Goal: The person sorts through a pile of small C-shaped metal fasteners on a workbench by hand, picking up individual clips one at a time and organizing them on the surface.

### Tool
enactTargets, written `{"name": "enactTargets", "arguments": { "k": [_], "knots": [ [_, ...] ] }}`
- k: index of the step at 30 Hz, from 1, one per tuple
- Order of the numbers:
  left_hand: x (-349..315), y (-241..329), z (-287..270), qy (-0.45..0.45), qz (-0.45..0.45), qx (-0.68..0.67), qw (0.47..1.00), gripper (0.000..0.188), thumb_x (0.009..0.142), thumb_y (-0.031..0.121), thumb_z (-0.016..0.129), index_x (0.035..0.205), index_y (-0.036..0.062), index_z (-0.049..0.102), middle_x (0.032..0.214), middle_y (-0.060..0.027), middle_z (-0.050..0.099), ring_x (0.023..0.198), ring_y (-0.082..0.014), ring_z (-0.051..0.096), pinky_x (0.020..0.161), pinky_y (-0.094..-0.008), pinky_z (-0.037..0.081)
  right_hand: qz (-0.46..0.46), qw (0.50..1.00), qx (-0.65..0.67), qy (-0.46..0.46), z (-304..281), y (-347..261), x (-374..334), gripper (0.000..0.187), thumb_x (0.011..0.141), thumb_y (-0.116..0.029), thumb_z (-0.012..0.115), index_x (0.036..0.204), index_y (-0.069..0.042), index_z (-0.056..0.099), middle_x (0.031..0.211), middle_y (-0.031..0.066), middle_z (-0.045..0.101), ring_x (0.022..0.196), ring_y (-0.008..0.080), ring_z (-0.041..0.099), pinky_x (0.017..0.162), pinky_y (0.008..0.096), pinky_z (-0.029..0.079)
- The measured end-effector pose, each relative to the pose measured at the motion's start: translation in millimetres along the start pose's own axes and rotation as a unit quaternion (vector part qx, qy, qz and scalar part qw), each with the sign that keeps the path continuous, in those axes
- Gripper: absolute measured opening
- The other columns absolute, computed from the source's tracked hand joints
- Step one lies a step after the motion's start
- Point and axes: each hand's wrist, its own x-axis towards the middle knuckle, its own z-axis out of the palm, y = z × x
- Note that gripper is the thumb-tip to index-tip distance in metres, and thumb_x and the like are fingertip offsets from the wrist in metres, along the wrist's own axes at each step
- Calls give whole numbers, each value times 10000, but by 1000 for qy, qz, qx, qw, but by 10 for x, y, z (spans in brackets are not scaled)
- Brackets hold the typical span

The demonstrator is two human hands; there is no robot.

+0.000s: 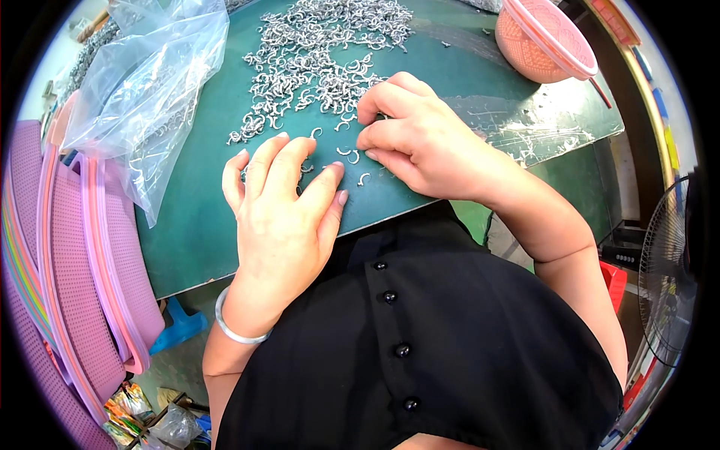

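Many small silver curved metal pieces (300, 75), hook- or half-ring-shaped, lie in a loose heap on the green tabletop (187, 240). My left hand (281, 202) rests at the near side of the heap with its fingers spread, tips down on the table. A few of the pieces show between and beside those fingers. To its right, my right hand (424, 139) is bent, its thumb and index finger pressed together at the heap's edge; whatever they hold is hidden. Between both hands lie several single curved pieces (354, 156).
A clear plastic bag (142, 105) lies on the table's left. Stacked purple and pink perforated baskets (124, 255) stand beside the table at left. A pink basket (544, 45) sits at the far right. A black fan (667, 262) stands right of my arm.
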Motion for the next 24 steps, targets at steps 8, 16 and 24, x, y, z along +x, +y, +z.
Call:
{"name": "enactTargets", "arguments": {
  "k": [8, 16, 24],
  "knots": [
    [-26, -32, 43, 3, 12, -15, 1000, 225, 784, 169, 751, 1001, 111, 737, 1194, -110, 606, 1201, -313, 528, 1058, -543, 302, -8, 1000, -1, -27, -41, -38, 50, 99, 775, -69, 731, 859, -53, 684, 1014, 73, 578, 975, 292, 535, 878, 396, 447],
    [-42, -61, 63, 11, 11, -32, 999, 227, 785, 158, 746, 1003, 98, 731, 1176, -109, 604, 1188, -314, 535, 1053, -534, 307, -52, 996, 14, -73, -61, 34, 149, 73, 778, -99, 714, 844, -79, 688, 1025, 81, 578, 984, 293, 536, 882, 395, 445],
    [-58, -85, 61, 19, 7, -49, 999, 242, 775, 143, 747, 1006, 79, 719, 1156, -112, 604, 1173, -317, 540, 1048, -509, 320, -101, 991, -3, -83, 103, 80, 185, 118, 806, -129, 633, 867, -30, 651, 1035, 85, 572, 1034, 278, 499, 891, 402, 424]
  ]
}}
